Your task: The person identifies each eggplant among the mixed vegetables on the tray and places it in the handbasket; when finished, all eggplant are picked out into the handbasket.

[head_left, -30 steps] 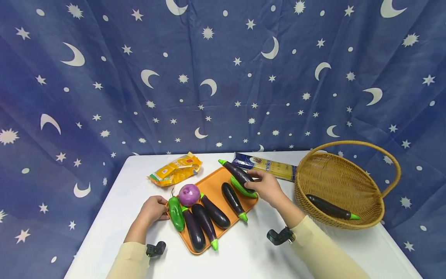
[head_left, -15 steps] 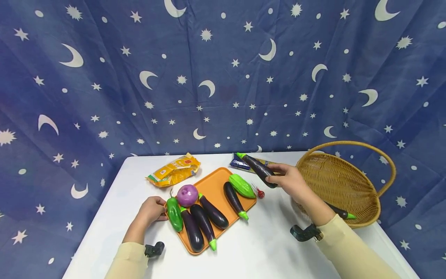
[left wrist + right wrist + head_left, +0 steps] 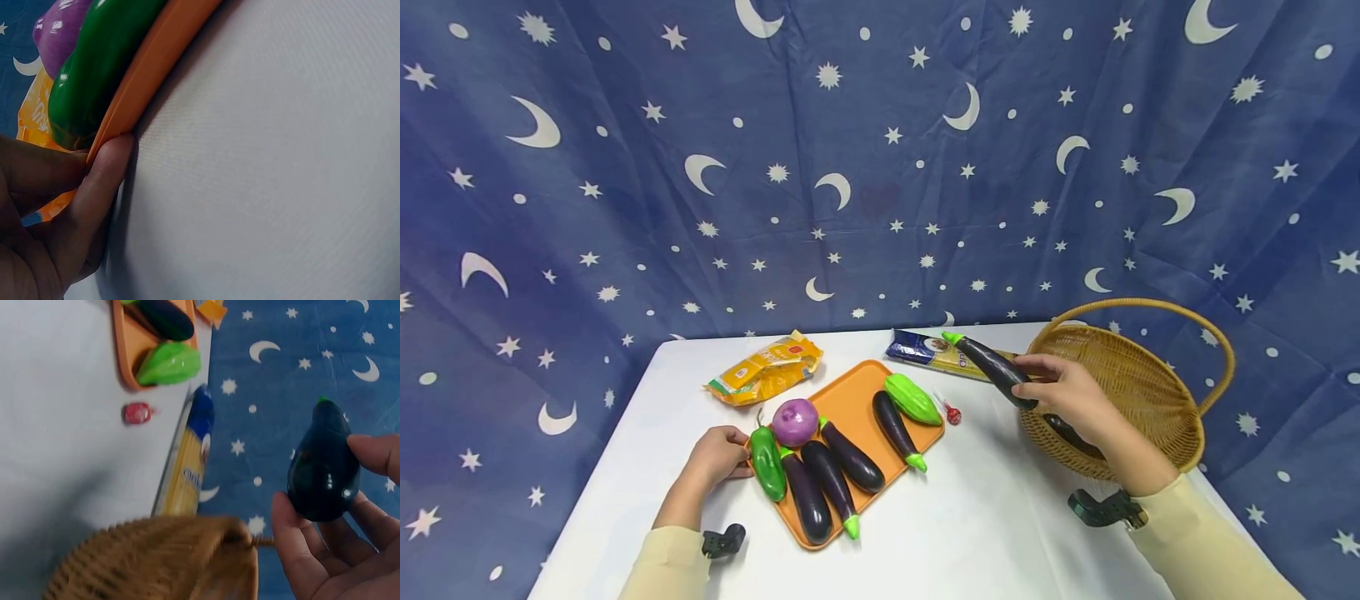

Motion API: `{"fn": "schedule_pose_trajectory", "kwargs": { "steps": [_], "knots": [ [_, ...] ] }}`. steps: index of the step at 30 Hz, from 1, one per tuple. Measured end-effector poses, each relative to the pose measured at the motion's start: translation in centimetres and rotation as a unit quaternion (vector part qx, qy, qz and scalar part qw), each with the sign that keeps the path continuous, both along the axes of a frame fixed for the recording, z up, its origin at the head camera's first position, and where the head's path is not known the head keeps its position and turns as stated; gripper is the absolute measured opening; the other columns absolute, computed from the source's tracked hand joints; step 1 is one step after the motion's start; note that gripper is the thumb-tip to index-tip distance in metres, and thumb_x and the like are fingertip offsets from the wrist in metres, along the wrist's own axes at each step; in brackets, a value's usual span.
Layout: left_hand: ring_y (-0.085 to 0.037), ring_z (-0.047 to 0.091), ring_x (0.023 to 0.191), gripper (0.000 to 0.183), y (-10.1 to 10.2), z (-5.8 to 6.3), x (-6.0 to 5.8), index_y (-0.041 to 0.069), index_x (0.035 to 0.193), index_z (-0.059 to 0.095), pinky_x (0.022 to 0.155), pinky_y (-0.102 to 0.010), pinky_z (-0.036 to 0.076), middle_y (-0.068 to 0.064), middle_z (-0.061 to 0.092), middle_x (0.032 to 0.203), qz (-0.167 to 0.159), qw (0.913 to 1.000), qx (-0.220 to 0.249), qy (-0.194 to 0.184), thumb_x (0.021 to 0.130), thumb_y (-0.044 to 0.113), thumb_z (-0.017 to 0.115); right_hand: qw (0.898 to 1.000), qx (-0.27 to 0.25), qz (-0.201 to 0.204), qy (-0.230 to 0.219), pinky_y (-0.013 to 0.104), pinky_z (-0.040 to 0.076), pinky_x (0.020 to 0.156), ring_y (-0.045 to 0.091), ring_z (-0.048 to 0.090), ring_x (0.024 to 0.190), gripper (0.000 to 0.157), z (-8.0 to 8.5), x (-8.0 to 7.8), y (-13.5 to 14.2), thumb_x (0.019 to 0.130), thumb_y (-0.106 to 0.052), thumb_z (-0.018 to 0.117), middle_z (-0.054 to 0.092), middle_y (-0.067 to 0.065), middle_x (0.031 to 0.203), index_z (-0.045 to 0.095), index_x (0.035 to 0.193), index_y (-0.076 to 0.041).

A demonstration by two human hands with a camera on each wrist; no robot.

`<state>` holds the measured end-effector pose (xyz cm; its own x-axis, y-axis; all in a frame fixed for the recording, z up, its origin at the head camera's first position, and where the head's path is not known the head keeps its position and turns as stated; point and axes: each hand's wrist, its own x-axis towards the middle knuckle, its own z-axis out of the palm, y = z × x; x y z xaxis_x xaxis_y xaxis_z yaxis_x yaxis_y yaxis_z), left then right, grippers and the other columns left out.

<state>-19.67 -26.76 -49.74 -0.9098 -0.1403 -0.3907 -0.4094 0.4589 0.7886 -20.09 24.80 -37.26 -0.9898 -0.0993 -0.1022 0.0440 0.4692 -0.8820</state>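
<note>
My right hand [image 3: 1063,396] holds a dark eggplant [image 3: 992,367] by its thick end, raised above the table beside the wicker basket [image 3: 1120,367]. The right wrist view shows thumb and fingers round that eggplant [image 3: 325,465]. Another eggplant [image 3: 1071,433] lies in the basket, partly hidden by my hand and wrist. At the left edge of the orange tray [image 3: 850,383], my left hand [image 3: 718,457] pinches the rim between thumb and fingers. On the tray lie several eggplants, a green pepper [image 3: 767,463], a purple onion [image 3: 795,422] and a light green ridged vegetable [image 3: 913,398].
A yellow-orange bag [image 3: 767,371] lies behind the tray at the left. A spaghetti pack [image 3: 936,353] lies along the back, partly behind the held eggplant. A small red lollipop [image 3: 952,414] sits right of the tray. A star-patterned curtain [image 3: 880,167] hangs behind the table.
My right hand has carried the eggplant rightward from over the tray to the basket's left side, uncovering the ridged vegetable and the lollipop. My left hand has stayed at the tray rim.
</note>
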Motion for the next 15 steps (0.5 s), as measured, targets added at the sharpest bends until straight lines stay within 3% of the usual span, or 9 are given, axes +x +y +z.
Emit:
{"fn": "schedule_pose_trajectory", "kwargs": {
  "steps": [5,15],
  "knots": [
    [-0.019,0.068,0.066,0.021,-0.1,0.2,0.1,-0.011,0.11,0.06,0.064,-0.031,0.063,-0.021,0.062,0.095,-0.002,1.0,-0.003,-0.002,0.089,-0.007,0.054,1.0,0.004,0.005,-0.013,0.035,0.058,0.079,0.024,0.06,0.102,0.061,0.2,0.6,2.2,0.088,-0.019,0.076,0.057,0.023,0.132,0.053,0.142,-0.001],
    [-0.019,0.067,0.065,0.021,0.0,0.2,0.1,-0.011,0.108,0.061,0.064,-0.032,0.063,-0.02,0.062,0.093,-0.009,0.9999,-0.008,-0.001,0.089,-0.007,0.054,0.999,0.035,0.002,-0.018,0.034,0.058,0.077,0.027,0.059,0.103,0.062,-0.3,1.7,6.1,0.09,-0.024,0.075,0.056,0.023,0.132,0.052,0.143,-0.002]
  ]
}}
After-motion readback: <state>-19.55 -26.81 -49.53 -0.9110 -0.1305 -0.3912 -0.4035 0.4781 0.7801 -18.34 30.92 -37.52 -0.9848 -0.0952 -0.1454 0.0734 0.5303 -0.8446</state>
